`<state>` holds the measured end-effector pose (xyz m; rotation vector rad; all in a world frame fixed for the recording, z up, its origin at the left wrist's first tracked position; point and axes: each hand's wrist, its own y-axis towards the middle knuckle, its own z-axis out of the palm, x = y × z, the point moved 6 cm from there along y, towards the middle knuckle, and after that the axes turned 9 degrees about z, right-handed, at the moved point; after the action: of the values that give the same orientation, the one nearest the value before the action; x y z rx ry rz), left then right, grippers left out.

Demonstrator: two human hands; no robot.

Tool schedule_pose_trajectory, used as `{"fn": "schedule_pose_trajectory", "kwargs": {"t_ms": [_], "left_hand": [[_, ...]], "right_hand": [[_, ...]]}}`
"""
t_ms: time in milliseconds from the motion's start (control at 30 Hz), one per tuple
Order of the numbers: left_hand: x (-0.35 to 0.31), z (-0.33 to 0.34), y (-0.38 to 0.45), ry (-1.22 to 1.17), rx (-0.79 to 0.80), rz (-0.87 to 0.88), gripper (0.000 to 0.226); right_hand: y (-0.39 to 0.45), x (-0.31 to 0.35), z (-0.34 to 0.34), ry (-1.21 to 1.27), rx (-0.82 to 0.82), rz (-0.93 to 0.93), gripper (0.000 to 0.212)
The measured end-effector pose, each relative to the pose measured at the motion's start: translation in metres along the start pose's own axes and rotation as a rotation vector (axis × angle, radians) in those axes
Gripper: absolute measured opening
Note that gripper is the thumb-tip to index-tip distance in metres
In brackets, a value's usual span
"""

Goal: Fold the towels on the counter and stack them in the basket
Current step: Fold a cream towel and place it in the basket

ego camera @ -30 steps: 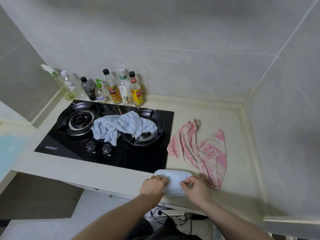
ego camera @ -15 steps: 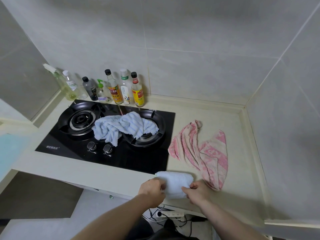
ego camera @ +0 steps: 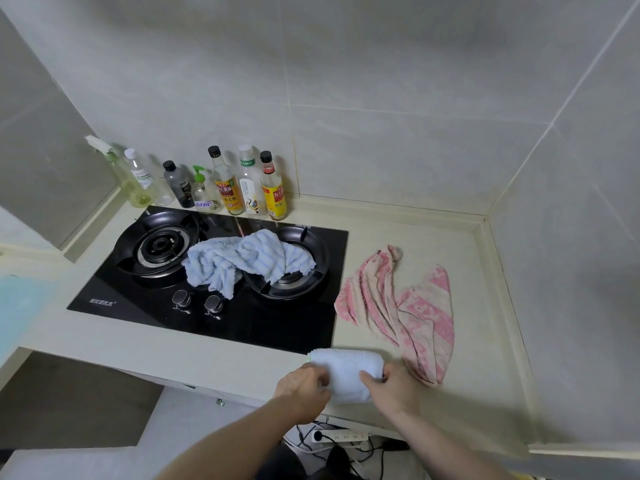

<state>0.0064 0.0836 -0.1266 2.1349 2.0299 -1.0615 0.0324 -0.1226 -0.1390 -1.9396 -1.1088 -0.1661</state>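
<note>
At the near edge of the bench (ego camera: 214,362) both hands work on a folded white towel (ego camera: 348,370). The left hand (ego camera: 303,389) has its grip curled round the towel's near left corner, fingers bent over the cloth. The right hand (ego camera: 393,388) pinches the towel's right end, thumb and fingers pressed together on the fold. The towel lies as a compact, thick bundle, partly over the bench's front lip, just right of the stove's near right corner.

Below the bench edge, between the forearms, a white power strip (ego camera: 341,436) with dark cables lies on the floor.

Just beyond the right hand, a pink and cream towel (ego camera: 405,313) sprawls unfolded on the bench, its near end close beside the white towel. To the left, a black glass gas stove (ego camera: 145,306) carries a crumpled pale blue striped towel (ego camera: 242,261), draped between the two burners and partly over the right one, above two knobs (ego camera: 197,301).

Farthest away, a row of bottles (ego camera: 225,188) stands against the tiled wall behind the stove. No basket shows anywhere.
</note>
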Motion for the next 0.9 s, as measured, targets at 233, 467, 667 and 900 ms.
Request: {"fn": "schedule_pose_trajectory", "kwargs": {"t_ms": [233,467,667,900], "left_hand": [[0.009,0.007,-0.003,-0.089,0.007,-0.066,0.024],[0.030,0.013,-0.005,-0.465,-0.083,-0.271,0.014],[0.037,0.010,-0.007,-0.548,-0.109,-0.468,0.027],[0.034,0.017,-0.003,-0.569,-0.071,-0.423,0.043]], "right_hand": [[0.006,-0.016,0.011,0.109,0.157,0.138,0.030],[0.013,-0.029,0.007,0.146,0.308,0.250,0.021],[0.016,-0.038,0.010,0.129,0.258,0.243,0.020],[0.010,-0.019,0.004,0.127,0.257,0.137,0.028]]}}
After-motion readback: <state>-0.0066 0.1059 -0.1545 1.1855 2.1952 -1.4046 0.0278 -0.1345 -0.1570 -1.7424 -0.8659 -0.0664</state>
